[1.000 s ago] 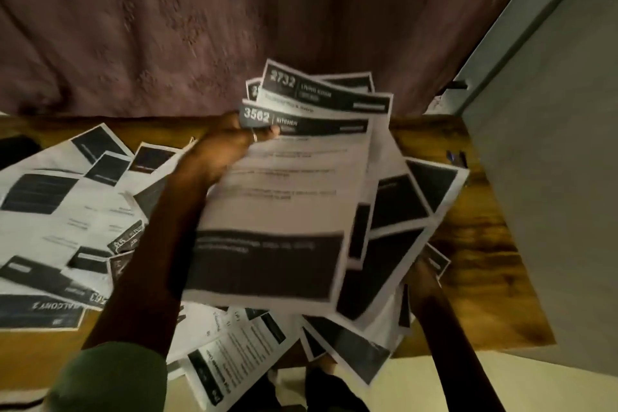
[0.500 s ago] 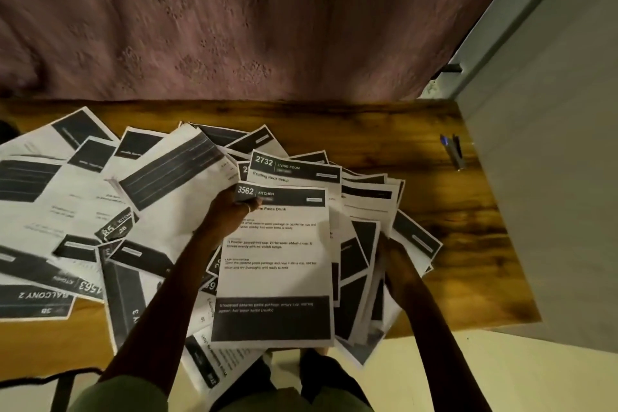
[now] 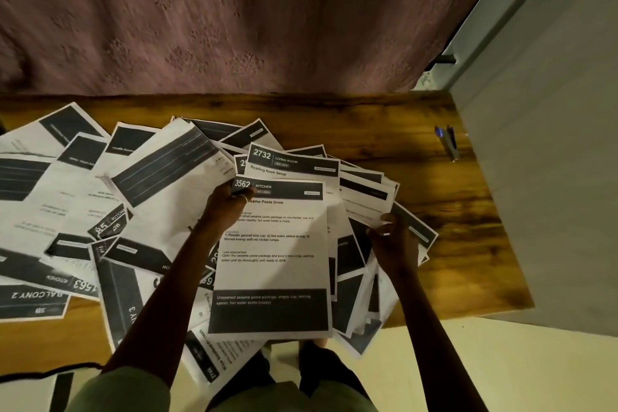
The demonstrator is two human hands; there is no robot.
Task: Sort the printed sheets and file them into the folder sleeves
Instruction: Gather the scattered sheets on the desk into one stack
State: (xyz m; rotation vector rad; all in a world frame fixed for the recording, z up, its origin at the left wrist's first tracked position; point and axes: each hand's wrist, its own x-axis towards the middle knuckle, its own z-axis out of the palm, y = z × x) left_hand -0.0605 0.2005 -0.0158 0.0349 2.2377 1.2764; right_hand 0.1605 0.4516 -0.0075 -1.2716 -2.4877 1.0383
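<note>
My left hand (image 3: 230, 202) pinches the kitchen sheet (image 3: 271, 257), my right hand (image 3: 393, 239) grips the fanned stack (image 3: 364, 197); sheets (image 3: 67, 197) litter the desk (image 3: 418, 177), nothing filed.

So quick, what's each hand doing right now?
Left hand: closed on the top corner of the 3562 kitchen sheet.
Right hand: gripping the right edge of the fanned stack of sheets.
</note>
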